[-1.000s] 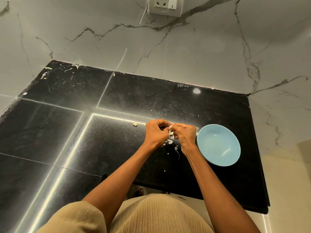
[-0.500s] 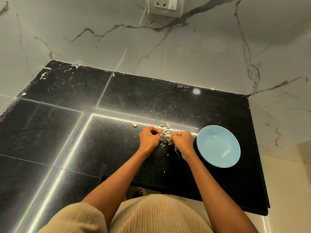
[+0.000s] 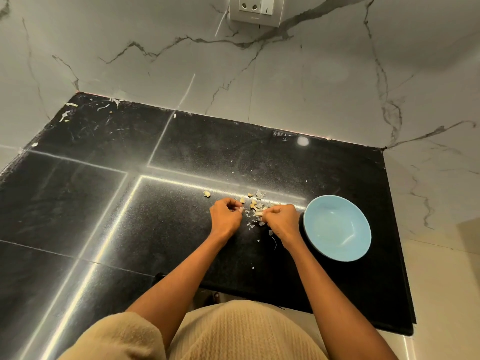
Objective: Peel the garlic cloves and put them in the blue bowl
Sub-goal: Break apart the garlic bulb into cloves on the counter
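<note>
Glossy black stone countertop fills most of the view. Its back edge meets the grey-veined white marble wall. Its right edge runs just past the bowl, and its front edge sits close to the person's beige knitted top. Wide bare counter lies left of the left-hand fingers and out to the left edge. To the right of the right-hand fingers there is only the bowl, then a narrow black strip before the drop-off. White socket plate sits on the wall, far beyond the fingertips.

Round light-blue bowl stands upright just right of the right hand, nearly touching the wrist side; nothing visible inside it.

Left hand has its fingers curled and pinches a small pale scrap at the tips; can't tell whether it is skin or clove. Right hand's fingers are curled round a pale garlic clove. The clove's exposed end pokes out toward the left hand, long axis roughly left-right. The hands are apart, with a small gap between the fingertips.

Loose garlic cloves and papery skin bits lie scattered just beyond and between the fingertips, their orientations mixed and too small to read. One stray piece sits beyond the left-hand fingers. Flakes trail toward the wrists.
</note>
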A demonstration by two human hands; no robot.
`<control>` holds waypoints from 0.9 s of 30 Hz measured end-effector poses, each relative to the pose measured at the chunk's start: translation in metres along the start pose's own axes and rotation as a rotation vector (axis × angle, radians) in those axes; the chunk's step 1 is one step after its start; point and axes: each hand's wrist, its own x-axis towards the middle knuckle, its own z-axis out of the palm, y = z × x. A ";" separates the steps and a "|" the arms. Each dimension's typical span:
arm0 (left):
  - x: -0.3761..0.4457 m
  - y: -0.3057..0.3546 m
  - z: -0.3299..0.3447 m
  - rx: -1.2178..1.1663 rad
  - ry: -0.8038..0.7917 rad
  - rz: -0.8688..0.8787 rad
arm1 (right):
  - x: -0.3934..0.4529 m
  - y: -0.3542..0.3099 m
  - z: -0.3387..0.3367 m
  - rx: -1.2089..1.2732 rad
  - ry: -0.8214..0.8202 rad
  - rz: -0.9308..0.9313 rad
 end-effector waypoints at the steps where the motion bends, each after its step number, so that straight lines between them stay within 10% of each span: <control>1: 0.000 0.000 0.000 0.017 0.000 0.017 | 0.001 0.000 0.000 -0.002 -0.004 -0.006; 27: -0.009 0.031 0.009 -0.352 -0.182 0.003 | -0.012 -0.037 -0.011 0.322 -0.264 -0.118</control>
